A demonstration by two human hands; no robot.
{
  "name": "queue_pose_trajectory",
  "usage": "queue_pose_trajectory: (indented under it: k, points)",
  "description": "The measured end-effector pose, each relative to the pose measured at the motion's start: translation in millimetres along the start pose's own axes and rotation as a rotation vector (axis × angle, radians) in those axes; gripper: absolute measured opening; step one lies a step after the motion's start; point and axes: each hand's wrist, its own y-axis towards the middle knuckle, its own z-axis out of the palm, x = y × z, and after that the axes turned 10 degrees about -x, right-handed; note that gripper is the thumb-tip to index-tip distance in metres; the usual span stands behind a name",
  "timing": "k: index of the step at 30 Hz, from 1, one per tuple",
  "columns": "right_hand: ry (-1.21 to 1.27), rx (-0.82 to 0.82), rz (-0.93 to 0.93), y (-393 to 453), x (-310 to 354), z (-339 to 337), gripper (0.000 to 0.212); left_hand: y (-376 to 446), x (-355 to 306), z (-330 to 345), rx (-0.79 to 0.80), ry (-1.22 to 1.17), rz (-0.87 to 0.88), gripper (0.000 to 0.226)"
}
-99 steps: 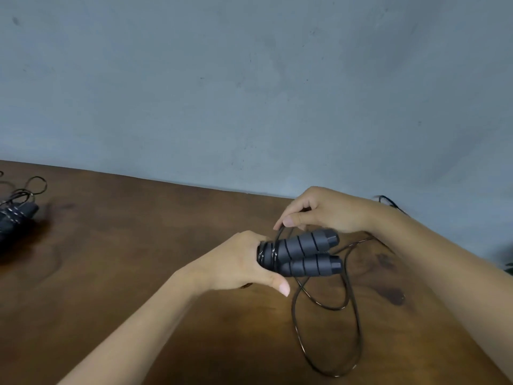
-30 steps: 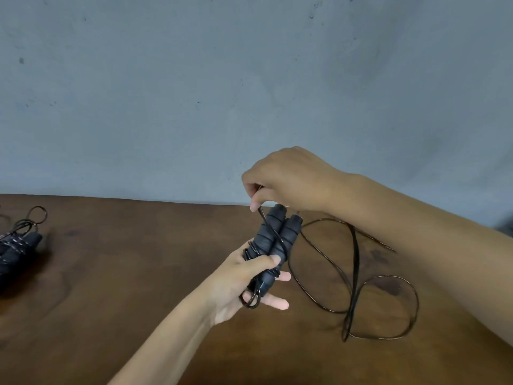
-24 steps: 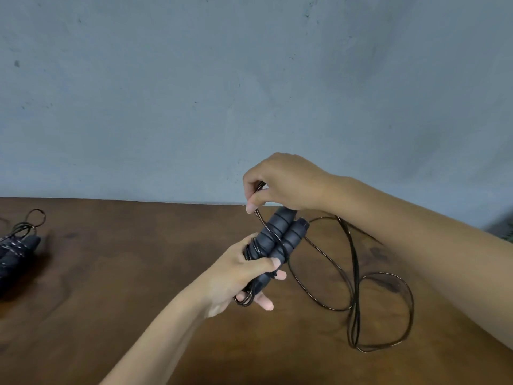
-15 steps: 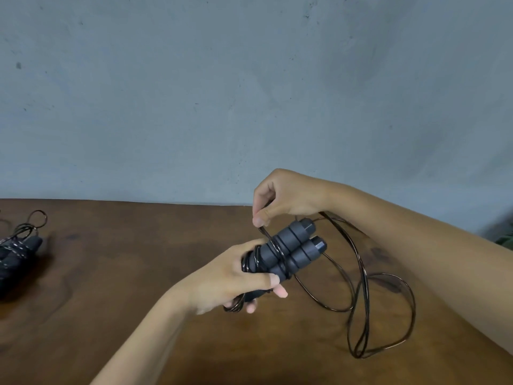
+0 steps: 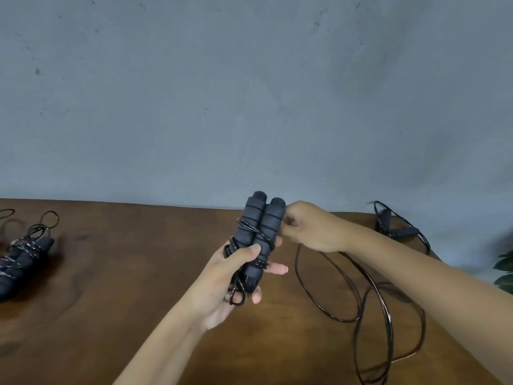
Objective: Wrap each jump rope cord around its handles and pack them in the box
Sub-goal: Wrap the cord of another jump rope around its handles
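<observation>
My left hand (image 5: 233, 270) grips two dark foam jump rope handles (image 5: 259, 229) side by side, nearly upright above the table. A few turns of thin black cord cross their lower half. Just right of the handle tops, my right hand (image 5: 308, 227) is curled, pinching the cord. The loose cord (image 5: 374, 309) trails from that hand in wide loops over the wooden table (image 5: 116, 287). No box is in view.
A wrapped jump rope (image 5: 23, 257) lies at the table's left edge. Another jump rope (image 5: 397, 230), unwrapped, lies at the back right by the grey wall. Green leaves (image 5: 503, 269) show at the far right edge.
The handles have swung from slanting right to nearly upright. My right hand has moved from above them to their right side, drawing the cord along. The loose loops on the table have shifted.
</observation>
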Motion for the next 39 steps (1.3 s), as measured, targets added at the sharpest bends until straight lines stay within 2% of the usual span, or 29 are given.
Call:
queue_pose_trajectory:
  k: [4, 9, 13, 17, 22, 27, 31, 34, 39]
  points:
    - [0.032, -0.039, 0.043, -15, 6, -1, 0.027, -2, -1, 10, -0.076, -0.117, -0.081, 0.046]
    - [-0.09, -0.095, 0.066, -31, 10, -8, 0.023, 0, 1, 14, -0.143, -0.178, -0.177, 0.04]
    - [-0.138, -0.171, 0.093, -46, 18, -16, 0.022, -1, -5, 14, -0.232, -0.324, -0.251, 0.038]
    - [-0.184, -0.219, 0.083, -57, 34, -22, 0.024, -2, -3, 16, -0.206, -0.375, -0.282, 0.043]
    - [-0.243, -0.162, 0.043, -62, 51, -25, 0.033, -2, 0, 17, -0.288, -0.377, -0.308, 0.034]
    - [-0.323, -0.141, 0.007, -56, 55, -27, 0.023, -2, 1, 17, -0.327, -0.384, -0.265, 0.03]
    - [-0.417, -0.141, -0.069, -48, 60, -29, 0.021, -2, 3, 14, -0.298, -0.317, -0.218, 0.034]
    - [-0.627, -0.122, -0.161, -38, 66, -31, 0.023, -2, 4, 16, -0.278, -0.29, -0.205, 0.032]
    - [-0.939, -0.067, -0.361, -19, 86, -36, 0.01, -2, 5, 19, -0.201, -0.213, -0.216, 0.029]
